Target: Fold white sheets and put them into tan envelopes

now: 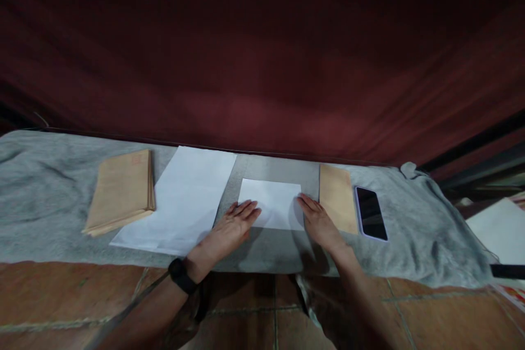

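Note:
A white sheet of paper (274, 205), smaller than the sheets to its left, lies flat in front of me on the grey cloth. My left hand (235, 225) rests over its left edge, fingers stretched out and pointing right. At the sheet's right edge is my right hand (320, 224), its fingers extended and touching the paper. Neither hand is wrapped around anything. Close beyond my right hand lies a brown envelope (338, 199). Larger white sheets of paper (192, 191) lie just left of my left hand.
A stack of brown envelopes (121, 188) overlaps the large white sheets at the left. A phone (371, 213) lies right of the single envelope. Grey cloth (426, 229) covers the narrow table, and a dark red curtain (262, 76) hangs behind it. More papers (500, 227) are at far right.

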Demonstrator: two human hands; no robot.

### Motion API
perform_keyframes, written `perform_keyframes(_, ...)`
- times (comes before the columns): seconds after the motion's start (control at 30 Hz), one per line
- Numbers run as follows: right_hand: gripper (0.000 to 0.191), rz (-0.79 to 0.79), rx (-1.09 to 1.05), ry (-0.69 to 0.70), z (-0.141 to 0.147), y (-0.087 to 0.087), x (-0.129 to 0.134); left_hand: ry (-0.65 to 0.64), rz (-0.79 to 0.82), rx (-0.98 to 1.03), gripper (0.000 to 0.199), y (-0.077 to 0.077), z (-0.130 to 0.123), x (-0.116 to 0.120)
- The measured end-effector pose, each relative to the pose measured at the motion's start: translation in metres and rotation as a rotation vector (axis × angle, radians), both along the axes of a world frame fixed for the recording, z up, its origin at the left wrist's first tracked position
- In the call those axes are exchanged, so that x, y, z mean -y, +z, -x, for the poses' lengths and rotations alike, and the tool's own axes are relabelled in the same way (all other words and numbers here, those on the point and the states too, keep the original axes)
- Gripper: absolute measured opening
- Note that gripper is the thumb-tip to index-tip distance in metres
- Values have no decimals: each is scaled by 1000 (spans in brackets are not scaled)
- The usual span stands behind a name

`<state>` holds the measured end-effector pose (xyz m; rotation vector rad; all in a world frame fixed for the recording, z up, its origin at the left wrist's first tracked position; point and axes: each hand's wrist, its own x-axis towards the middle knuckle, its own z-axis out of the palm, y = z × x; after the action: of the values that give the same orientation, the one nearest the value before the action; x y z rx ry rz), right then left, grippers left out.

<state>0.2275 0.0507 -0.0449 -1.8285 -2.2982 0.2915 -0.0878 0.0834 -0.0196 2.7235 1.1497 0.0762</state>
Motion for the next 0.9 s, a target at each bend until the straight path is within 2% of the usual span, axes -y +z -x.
perform_keyframes(0.07, 72, 41, -66, 3, -5, 0, 0, 17, -23, 16, 56, 3, 0, -3)
perform_keyframes(0.17, 74, 109, -188, 2, -12, 0, -1, 25, -96, 93, 38, 10, 0, -10)
perform_keyframes(0.23, 73, 150, -271, -3, -16, 4, -3, 27, -147, 216, 26, 14, 0, -15)
perform_keyframes(0.33, 69, 169, -409, 21, -17, 15, -6, 90, -159, 492, 22, 23, 0, -22)
perform_keyframes(0.43, 48, 89, -581, 34, -11, 32, -8, 229, -48, 748, 22, 40, -2, -24)
perform_keyframes(0.5, 32, 44, -730, -47, -3, 43, -9, 354, 67, 878, 22, 55, -4, -24)
perform_keyframes(0.57, 40, 37, -885, -168, 7, 51, -10, 500, 159, 1020, 25, 66, -6, -25)
perform_keyframes(0.63, 45, 48, -1012, -274, 16, 54, -12, 615, 277, 1186, 40, 71, -10, -26)
perform_keyframes(0.7, 48, 56, -1075, -357, 24, 50, -16, 684, 452, 1298, 59, 64, -14, -28)
perform_keyframes(0.77, 48, 58, -1015, -426, 30, 41, -20, 746, 619, 1293, 70, 47, -17, -31)
perform_keyframes(0.83, 44, 50, -881, -477, 33, 31, -24, 797, 672, 1218, 78, 25, -20, -34)
perform_keyframes(0.9, 36, 34, -715, -503, 36, 22, -25, 774, 650, 1123, 79, 3, -20, -38)
